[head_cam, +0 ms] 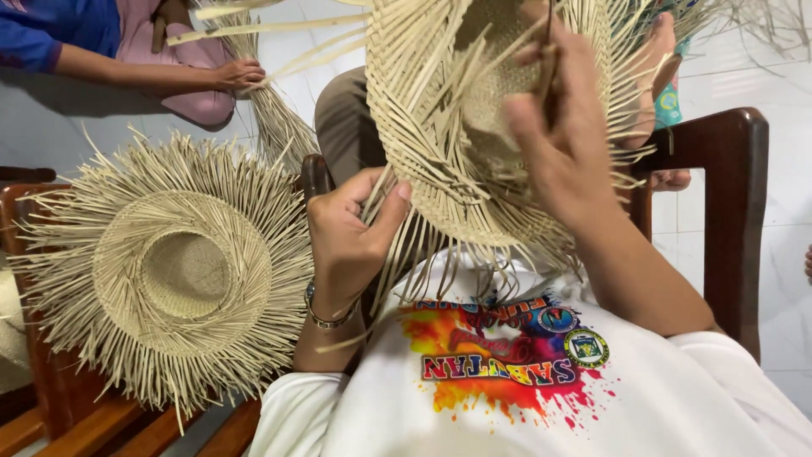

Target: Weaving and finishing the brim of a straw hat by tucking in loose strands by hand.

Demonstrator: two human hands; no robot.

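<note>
Head view, looking down: the left hand [351,224] has its thumb and fingers pinched on loose straw strands at the lower edge of the half-woven straw hat [474,127], which is held up in front of the chest over the white printed shirt [541,398]. The right hand [562,140] is pressed against the hat's weave, fingers curled, seemingly gripping a thin dark stick (blurred, hard to be sure). Off to the left, a finished straw hat [182,275] lies crown-up on the wooden chair [736,203]. Top left, another person's hand [237,74] grips a straw bundle [275,118].
</note>
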